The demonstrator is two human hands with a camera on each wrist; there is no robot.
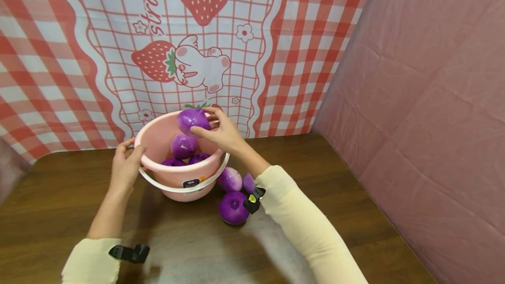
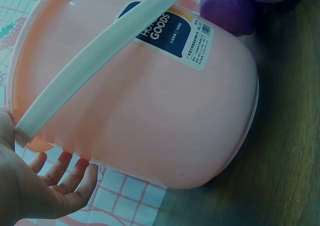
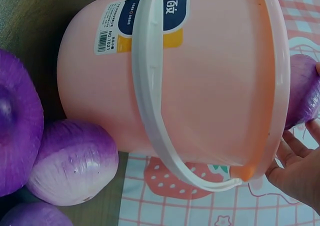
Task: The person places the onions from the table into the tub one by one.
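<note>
A pink bucket (image 1: 169,175) with a white handle (image 1: 163,186) stands on the table, several purple onions (image 1: 184,146) inside it. At its left side, my left hand (image 1: 125,165) grips the rim, with the fingers outside below the rim in the left wrist view. Above the bucket's opening, my right hand (image 1: 224,133) holds a purple onion (image 1: 192,120) between thumb and fingers. That same onion (image 3: 302,93) shows past the rim in the right wrist view. Part of the bucket's inside is hidden by the held onion and the front rim.
To the right of the bucket lie a purple-and-white onion (image 1: 230,179), a flatter purple onion (image 1: 233,208) and another purple one (image 1: 249,183), partly behind the right sleeve. A strawberry-print cloth (image 1: 252,78) hangs behind the brown table (image 1: 315,179); a pink cloth (image 1: 426,100) hangs on the right.
</note>
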